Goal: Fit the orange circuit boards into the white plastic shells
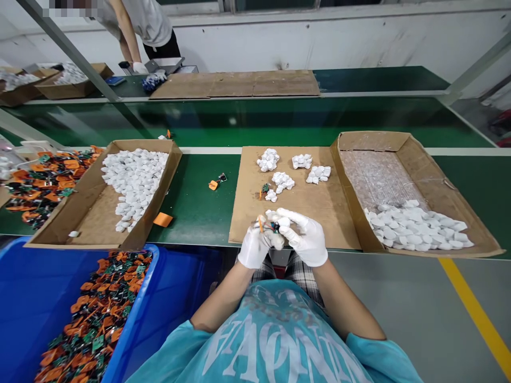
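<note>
Both my hands wear white gloves and meet above the near edge of a cardboard sheet [247, 213]. My left hand [256, 247] is closed on a small circuit board with an orange tab [261, 223] and dark parts. Opposite it, my right hand [308, 239] pinches a small white piece [284, 221] against the board; the fingers partly cover both. Beyond the hands lie a loose white piece [271, 196], a small green board [265, 187] and several piles of white pieces [283, 182].
At left stands a cardboard tray [91, 213] of white pieces, beside a heap of orange-tabbed boards [51, 181]. Below is a blue bin [154, 271] of similar boards. Another tray [347, 197] flanks the sheet at right. A person [138, 26] stands behind the far bench.
</note>
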Demonstrator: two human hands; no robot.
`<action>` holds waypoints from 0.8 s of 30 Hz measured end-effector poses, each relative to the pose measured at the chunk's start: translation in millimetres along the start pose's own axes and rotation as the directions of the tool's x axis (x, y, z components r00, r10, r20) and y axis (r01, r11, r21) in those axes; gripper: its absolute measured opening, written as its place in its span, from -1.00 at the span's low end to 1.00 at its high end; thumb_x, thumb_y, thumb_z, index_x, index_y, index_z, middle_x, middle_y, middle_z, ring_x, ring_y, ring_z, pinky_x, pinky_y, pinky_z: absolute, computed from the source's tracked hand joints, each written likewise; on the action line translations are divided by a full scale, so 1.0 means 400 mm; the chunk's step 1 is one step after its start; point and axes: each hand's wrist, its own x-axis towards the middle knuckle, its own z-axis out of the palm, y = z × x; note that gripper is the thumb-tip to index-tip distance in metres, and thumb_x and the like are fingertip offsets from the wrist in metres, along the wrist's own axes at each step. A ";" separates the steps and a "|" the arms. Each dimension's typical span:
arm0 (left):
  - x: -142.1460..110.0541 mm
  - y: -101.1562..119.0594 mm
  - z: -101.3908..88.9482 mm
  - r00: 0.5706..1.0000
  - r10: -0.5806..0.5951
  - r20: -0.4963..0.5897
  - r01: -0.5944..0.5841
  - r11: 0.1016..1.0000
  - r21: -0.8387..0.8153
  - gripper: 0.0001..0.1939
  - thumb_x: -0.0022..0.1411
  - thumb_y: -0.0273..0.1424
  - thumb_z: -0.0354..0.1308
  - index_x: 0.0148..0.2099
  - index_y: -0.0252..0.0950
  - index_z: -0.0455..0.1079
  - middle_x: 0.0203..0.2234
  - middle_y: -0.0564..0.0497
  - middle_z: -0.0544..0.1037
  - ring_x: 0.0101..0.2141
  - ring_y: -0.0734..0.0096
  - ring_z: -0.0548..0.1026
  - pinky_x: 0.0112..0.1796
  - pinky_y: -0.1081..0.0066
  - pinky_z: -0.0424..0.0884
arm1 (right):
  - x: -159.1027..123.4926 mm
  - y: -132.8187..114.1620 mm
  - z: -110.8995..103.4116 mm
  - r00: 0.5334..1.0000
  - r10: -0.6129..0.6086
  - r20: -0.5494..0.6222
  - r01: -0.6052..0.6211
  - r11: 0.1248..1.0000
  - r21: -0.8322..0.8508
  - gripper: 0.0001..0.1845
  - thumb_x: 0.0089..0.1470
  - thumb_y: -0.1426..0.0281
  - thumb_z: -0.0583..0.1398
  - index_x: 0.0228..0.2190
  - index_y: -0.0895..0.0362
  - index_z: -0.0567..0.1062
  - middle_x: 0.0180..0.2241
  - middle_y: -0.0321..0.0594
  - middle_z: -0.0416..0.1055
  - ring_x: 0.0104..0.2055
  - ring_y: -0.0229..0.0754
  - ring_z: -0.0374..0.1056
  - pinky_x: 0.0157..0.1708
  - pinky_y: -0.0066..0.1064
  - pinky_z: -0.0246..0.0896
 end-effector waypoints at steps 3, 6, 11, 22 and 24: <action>-0.020 -0.013 0.015 1.000 0.021 0.004 -0.020 0.994 -0.112 -0.47 0.08 0.13 0.06 -0.29 -0.27 0.40 -0.26 -0.11 0.58 -0.22 0.19 0.54 -0.22 0.22 0.48 | -0.009 -0.001 0.021 0.997 -0.010 -0.083 0.009 1.000 -0.011 -0.68 0.18 0.33 0.19 -0.02 0.02 0.46 -0.13 -0.16 0.56 -0.11 -0.09 0.52 -0.03 -0.18 0.44; -0.022 -0.002 0.019 0.987 0.132 -0.091 -0.126 0.990 0.064 -0.43 0.08 0.18 0.03 -0.36 -0.26 0.42 -0.35 -0.10 0.58 -0.21 0.18 0.51 -0.11 0.22 0.42 | -0.007 0.002 0.040 0.977 -0.188 -0.100 0.168 0.969 -0.182 -0.67 0.16 0.32 0.19 -0.01 0.02 0.43 -0.08 -0.11 0.53 0.03 -0.04 0.44 0.08 -0.05 0.34; -0.001 0.030 0.015 0.937 0.304 -0.173 -0.221 0.898 0.379 -0.41 0.12 0.22 -0.07 -0.51 -0.20 0.33 -0.57 -0.04 0.50 -0.48 0.28 0.44 -0.36 0.32 0.34 | -0.009 0.004 0.058 0.950 -0.271 -0.155 0.247 0.957 -0.154 -0.73 0.16 0.32 0.19 -0.07 -0.01 0.44 -0.07 -0.12 0.49 0.10 -0.02 0.36 0.05 -0.03 0.34; -0.024 0.051 0.021 0.953 0.285 -0.102 -0.208 0.860 0.466 -0.45 0.30 -0.05 -0.10 -0.64 -0.19 0.33 -0.77 0.00 0.37 -0.64 0.36 0.33 -0.48 0.37 0.21 | -0.018 -0.032 0.090 0.960 0.212 -0.184 -0.137 0.926 0.353 -0.71 0.12 0.08 0.18 -0.30 0.05 0.40 -0.36 -0.26 0.33 -0.51 -0.25 0.36 -0.46 -0.32 0.40; -0.030 0.062 0.021 0.968 0.244 -0.066 -0.186 0.864 0.467 -0.37 0.32 -0.07 -0.13 -0.75 -0.19 0.21 -0.85 0.02 0.27 -0.70 0.42 0.28 -0.48 0.38 0.22 | -0.013 -0.035 0.077 0.964 0.183 -0.192 -0.124 0.951 0.284 -0.76 0.15 0.13 0.17 -0.31 0.03 0.43 -0.39 -0.28 0.33 -0.55 -0.28 0.33 -0.45 -0.32 0.41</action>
